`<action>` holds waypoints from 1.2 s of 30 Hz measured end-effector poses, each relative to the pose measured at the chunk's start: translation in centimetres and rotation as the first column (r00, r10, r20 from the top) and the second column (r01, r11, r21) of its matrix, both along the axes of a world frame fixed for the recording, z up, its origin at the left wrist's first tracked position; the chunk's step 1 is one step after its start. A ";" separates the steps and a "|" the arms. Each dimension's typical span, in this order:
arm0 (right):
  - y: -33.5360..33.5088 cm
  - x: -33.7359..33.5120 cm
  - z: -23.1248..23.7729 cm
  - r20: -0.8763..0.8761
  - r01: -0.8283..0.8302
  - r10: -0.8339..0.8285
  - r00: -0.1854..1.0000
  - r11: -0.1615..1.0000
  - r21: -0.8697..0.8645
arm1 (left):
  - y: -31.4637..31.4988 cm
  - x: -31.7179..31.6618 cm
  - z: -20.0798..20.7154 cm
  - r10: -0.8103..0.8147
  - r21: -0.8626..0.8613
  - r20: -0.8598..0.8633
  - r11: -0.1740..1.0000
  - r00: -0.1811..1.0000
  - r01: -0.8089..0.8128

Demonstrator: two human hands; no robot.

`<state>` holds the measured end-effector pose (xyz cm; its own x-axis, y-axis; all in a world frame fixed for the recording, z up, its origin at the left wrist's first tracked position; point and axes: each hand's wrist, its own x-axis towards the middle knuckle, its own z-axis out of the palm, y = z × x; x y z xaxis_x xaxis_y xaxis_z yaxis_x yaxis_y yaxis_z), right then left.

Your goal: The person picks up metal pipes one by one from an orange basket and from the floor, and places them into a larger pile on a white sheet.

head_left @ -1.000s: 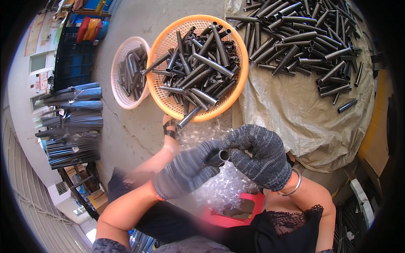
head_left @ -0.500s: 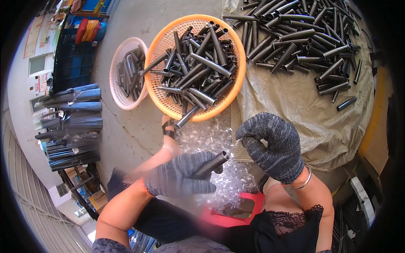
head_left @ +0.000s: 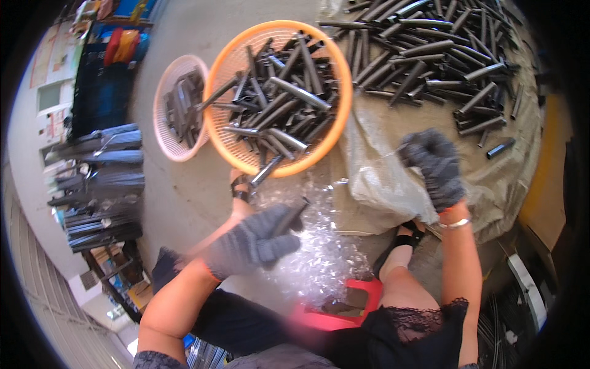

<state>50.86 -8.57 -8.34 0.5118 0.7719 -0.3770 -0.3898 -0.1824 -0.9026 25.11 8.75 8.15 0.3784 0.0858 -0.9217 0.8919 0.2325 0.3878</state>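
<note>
Dark grey metal tubes (head_left: 289, 92) — dull sheen, smooth, some with pale glints. Round orange plastic mesh basket (head_left: 342, 74), glossy; smaller pink-white plastic mesh basket (head_left: 161, 132), matt. Left hand (head_left: 255, 240) and right hand (head_left: 433, 163) in grey knitted cloth gloves, rough and speckled. Tan woven sacking sheet (head_left: 381, 184) — coarse, matt. Clear crinkled plastic scraps (head_left: 319, 258), shiny. Grey concrete floor (head_left: 184, 197), rough. Red plastic stool (head_left: 362, 292), smooth.

Both the left hand (head_left: 255, 243) and the right hand (head_left: 433, 163) wear dark grey knitted gloves; a silver bangle (head_left: 455, 224) circles the right wrist, above a black lace-trimmed top (head_left: 418, 326).
</note>
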 end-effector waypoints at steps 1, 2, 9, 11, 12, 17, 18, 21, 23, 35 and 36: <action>-1.0 -0.2 -2.1 -0.013 -0.090 0.090 0.996 0.996 -0.026 | -0.3 0.1 -0.2 0.100 0.075 0.055 0.992 0.993 -0.104; -1.2 -1.0 -3.3 -0.060 -0.140 0.133 0.989 0.981 -0.133 | -0.4 -0.7 -0.7 0.132 0.185 0.081 0.972 0.988 -0.145; -9.1 5.9 -11.5 0.622 0.303 -0.053 0.781 0.903 -0.304 | 2.7 -3.3 -3.1 0.584 0.285 0.371 0.668 0.722 -0.687; -10.1 9.3 -9.8 0.886 0.394 0.202 0.418 0.838 -0.377 | 3.5 -6.1 -4.0 0.087 0.670 0.365 0.667 0.927 -0.327; -11.3 11.1 -10.2 0.864 0.427 0.290 0.411 0.777 -0.463 | 3.4 -5.8 -4.1 0.047 0.690 0.355 0.660 0.934 -0.296; -14.8 17.2 -14.4 0.712 0.388 0.537 0.453 0.600 -0.700 | 2.1 -2.8 -2.9 0.223 0.532 0.358 0.749 0.907 -0.395; -14.8 17.7 -14.7 0.634 0.334 0.578 0.515 0.546 -0.769 | 1.7 -1.7 -2.5 0.354 0.453 0.351 0.746 0.867 -0.489; -13.5 17.4 -14.5 0.583 0.349 0.584 0.565 0.470 -0.810 | 1.3 -1.1 -2.2 0.413 0.381 0.358 0.754 0.838 -0.535; -14.3 17.0 -14.4 0.686 0.466 0.309 0.658 0.548 -0.694 | 1.4 -1.2 -2.0 0.426 0.313 0.375 0.778 0.824 -0.545; 0.2 -5.3 4.0 0.282 -0.392 0.288 0.915 0.799 0.456 | 0.5 -1.4 -1.3 0.431 0.173 0.404 0.830 0.807 -0.530; 1.0 -6.4 5.5 0.200 -0.442 0.398 0.895 0.732 0.518 | 0.7 -1.8 -1.5 0.131 0.360 0.458 0.877 0.879 -0.319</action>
<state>44.50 -7.52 -2.88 0.0946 0.9775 0.1886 -0.3225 0.2093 -0.9231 23.28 9.43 6.62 0.6322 0.5514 -0.5443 0.5724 0.1411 0.8078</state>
